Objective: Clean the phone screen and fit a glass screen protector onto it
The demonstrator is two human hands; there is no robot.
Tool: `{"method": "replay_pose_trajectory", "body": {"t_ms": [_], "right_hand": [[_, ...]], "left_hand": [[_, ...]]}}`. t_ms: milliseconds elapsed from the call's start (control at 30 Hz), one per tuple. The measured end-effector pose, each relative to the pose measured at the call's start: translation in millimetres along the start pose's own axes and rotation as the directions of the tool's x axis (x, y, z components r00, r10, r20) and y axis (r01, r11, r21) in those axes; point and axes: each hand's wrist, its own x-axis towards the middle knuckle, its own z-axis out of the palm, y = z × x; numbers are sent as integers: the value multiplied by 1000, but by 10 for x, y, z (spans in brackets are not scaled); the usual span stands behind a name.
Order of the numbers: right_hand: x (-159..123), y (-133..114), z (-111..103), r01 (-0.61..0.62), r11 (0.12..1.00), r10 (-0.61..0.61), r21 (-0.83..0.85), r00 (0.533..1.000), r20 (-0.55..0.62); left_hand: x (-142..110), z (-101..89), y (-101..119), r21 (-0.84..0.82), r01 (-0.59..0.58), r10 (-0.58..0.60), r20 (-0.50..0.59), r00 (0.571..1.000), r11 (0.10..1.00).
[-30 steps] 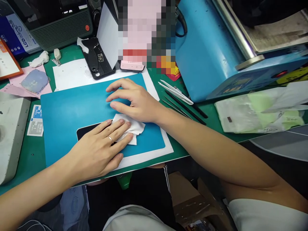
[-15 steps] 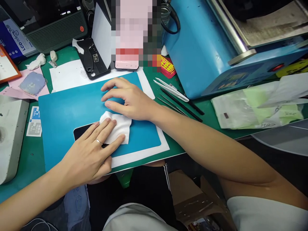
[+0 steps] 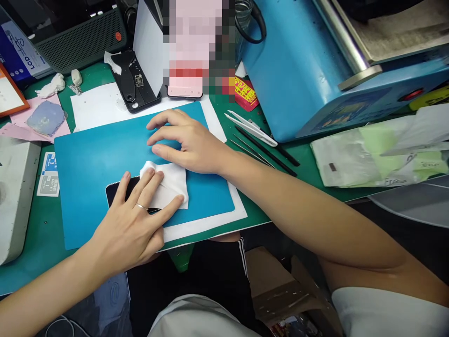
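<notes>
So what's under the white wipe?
Under the white wipe is part of a dark, flat device, which lies on the blue mat. Its left end partly shows; whatever the wipe and left hand cover cannot be seen.

It looks like a phone-repair workshop: a black phone [image 3: 115, 189] lies on a blue mat [image 3: 91, 157] over a green bench [image 3: 42, 236]. From the mat's middle, an "LCD" box [image 3: 24, 54] sits towards ten o'clock, tweezers [image 3: 264, 138] and a bulky blue machine [image 3: 298, 89] between two and three.
</notes>
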Motion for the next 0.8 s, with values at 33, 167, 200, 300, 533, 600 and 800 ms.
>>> {"method": "replay_pose_trajectory", "body": {"t_ms": [33,167,200,300,533,600,800], "right_hand": [[-2,6,2,8,1000,-8,5,1000,-8],[-13,35,11,22,1000,-22,11,1000,-6],[-15,41,14,22,1000,-22,12,1000,-4],[-14,47,15,33,999,-33,17,999,-3],[-18,31,2,11,1000,-11,14,1000,-1],[-20,43,10,29,999,-29,21,1000,-8],[-18,66,27,40,999,-40,21,999,-6]], "left_hand": [[21,4,28,3,7,-7,2,1000,1000],[10,-18,98,6,51,-51,4,999,999],[-8,-27,106,10,64,-64,4,998,998],[-29,-38,122,26,85,-85,0,996,996],[39,-22,173,-2,94,-94,-12,995,996],[-22,-28,183,9,117,-117,-13,993,993],[-61,-12,192,36,190,-189,-41,981,981]]}}
